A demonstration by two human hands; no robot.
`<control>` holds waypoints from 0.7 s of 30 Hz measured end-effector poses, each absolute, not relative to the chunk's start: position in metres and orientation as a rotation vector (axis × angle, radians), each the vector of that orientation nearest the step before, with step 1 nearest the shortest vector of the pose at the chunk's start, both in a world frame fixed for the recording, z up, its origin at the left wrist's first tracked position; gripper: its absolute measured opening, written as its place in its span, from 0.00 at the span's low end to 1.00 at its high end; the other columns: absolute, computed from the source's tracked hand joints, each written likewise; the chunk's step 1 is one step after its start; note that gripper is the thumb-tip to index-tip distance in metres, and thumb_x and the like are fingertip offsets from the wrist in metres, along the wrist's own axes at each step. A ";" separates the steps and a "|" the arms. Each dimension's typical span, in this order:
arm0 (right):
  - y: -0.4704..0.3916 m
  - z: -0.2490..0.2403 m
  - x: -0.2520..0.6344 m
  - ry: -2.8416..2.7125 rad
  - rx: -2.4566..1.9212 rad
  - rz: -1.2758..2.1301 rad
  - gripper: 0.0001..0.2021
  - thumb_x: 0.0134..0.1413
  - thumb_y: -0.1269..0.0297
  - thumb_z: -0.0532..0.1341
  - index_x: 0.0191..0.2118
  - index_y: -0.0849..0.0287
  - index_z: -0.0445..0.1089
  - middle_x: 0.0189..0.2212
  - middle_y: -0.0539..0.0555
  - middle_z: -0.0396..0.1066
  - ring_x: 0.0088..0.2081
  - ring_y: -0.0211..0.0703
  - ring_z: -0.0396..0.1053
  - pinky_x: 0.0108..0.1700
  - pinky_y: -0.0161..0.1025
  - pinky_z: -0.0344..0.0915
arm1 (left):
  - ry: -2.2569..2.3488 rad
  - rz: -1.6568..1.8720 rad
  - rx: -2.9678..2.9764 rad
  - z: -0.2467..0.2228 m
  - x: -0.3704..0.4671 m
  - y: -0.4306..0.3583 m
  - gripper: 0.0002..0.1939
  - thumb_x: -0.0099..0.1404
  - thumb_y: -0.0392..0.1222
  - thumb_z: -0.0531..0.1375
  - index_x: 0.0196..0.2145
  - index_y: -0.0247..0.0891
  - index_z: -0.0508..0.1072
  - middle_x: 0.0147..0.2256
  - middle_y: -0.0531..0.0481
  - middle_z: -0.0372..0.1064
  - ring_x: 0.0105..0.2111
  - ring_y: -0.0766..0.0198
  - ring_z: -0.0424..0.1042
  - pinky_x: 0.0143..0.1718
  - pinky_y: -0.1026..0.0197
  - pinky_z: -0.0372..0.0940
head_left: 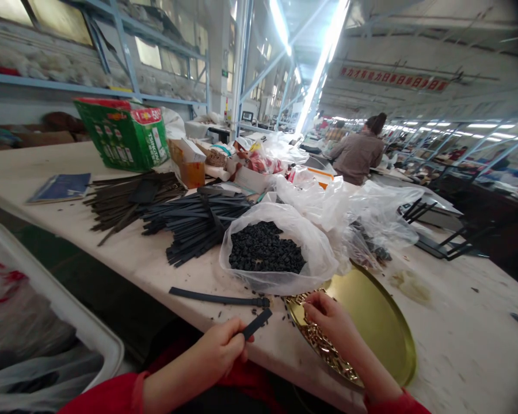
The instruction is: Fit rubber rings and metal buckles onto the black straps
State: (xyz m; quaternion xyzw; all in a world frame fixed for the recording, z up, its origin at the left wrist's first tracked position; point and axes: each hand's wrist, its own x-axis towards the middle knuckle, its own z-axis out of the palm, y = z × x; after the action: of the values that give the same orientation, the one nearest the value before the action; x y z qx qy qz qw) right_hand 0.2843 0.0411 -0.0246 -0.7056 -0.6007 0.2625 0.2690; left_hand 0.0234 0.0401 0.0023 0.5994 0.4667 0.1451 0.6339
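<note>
My left hand (224, 348) is closed round a dark strap (257, 324), whose flat end sticks out past the fingers. My right hand (326, 313) is over the golden tray (384, 322), its fingertips pinched together among small gold-coloured metal pieces (323, 348); what they hold, if anything, is too small to make out. Another dark strap (216, 297) with a loop near its right end lies flat on the table, beyond my left hand. Behind the hands, an open plastic bag (319, 259) holds many small black pieces (263, 250).
Piles of dark straps (194, 221) and brownish strips (125, 198) lie on the table (133, 270). Farther back are a green box (121, 138), a small carton (187, 164) and a blue booklet (63, 188). A white bin (107, 339) stands at left. One person (358, 152) sits beyond.
</note>
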 end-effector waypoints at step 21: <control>-0.052 0.032 0.161 -1.593 -1.107 1.408 0.17 0.54 0.53 0.55 0.44 0.59 0.63 0.20 0.46 0.66 0.24 0.38 0.65 0.28 0.36 0.62 | 0.948 0.589 2.039 0.069 -0.009 -0.030 0.07 0.60 0.38 0.54 0.34 0.36 0.72 0.32 0.51 0.70 0.32 0.63 0.66 0.33 0.66 0.58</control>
State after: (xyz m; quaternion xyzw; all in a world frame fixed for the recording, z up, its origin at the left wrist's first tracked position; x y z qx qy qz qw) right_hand 0.1613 -0.0522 0.0318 -0.4304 -0.6189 0.5470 0.3639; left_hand -0.0094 -0.0303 0.0693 0.8049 0.3742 0.2327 0.3974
